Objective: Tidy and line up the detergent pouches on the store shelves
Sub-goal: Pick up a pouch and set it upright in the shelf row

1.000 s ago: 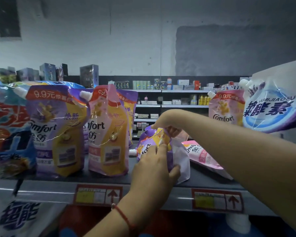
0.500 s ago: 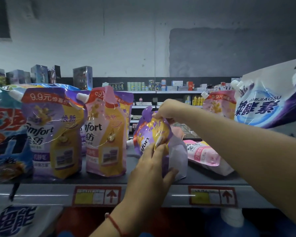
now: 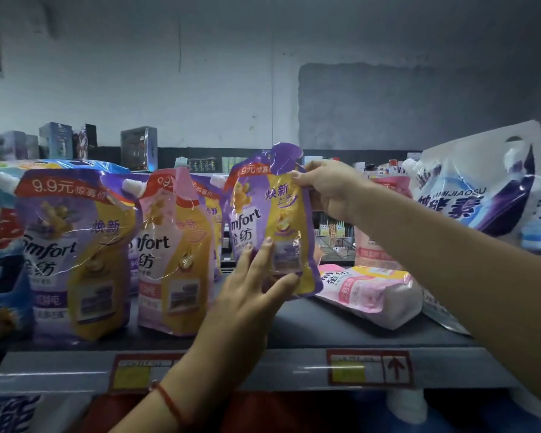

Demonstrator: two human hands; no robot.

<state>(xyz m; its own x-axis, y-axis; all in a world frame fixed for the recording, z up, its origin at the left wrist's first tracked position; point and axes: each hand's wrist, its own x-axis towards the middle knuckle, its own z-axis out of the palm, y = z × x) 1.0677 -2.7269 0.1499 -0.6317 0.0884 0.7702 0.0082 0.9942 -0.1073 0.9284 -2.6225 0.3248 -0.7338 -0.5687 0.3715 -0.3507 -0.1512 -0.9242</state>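
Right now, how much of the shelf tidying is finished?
Done: two Comfort pouches stand upright at the left. In hand: the right hand pinches a purple-yellow pouch at its top, and the left hand steadies it. Left: the pink pouch lies flat.

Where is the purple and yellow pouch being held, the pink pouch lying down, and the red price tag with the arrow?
Purple and yellow plastic pouch (image 3: 270, 226): head view, front label.
Pink plastic pouch lying flat (image 3: 369, 287): head view, its upper face.
Red-framed price tag (image 3: 370, 368): head view, its middle.
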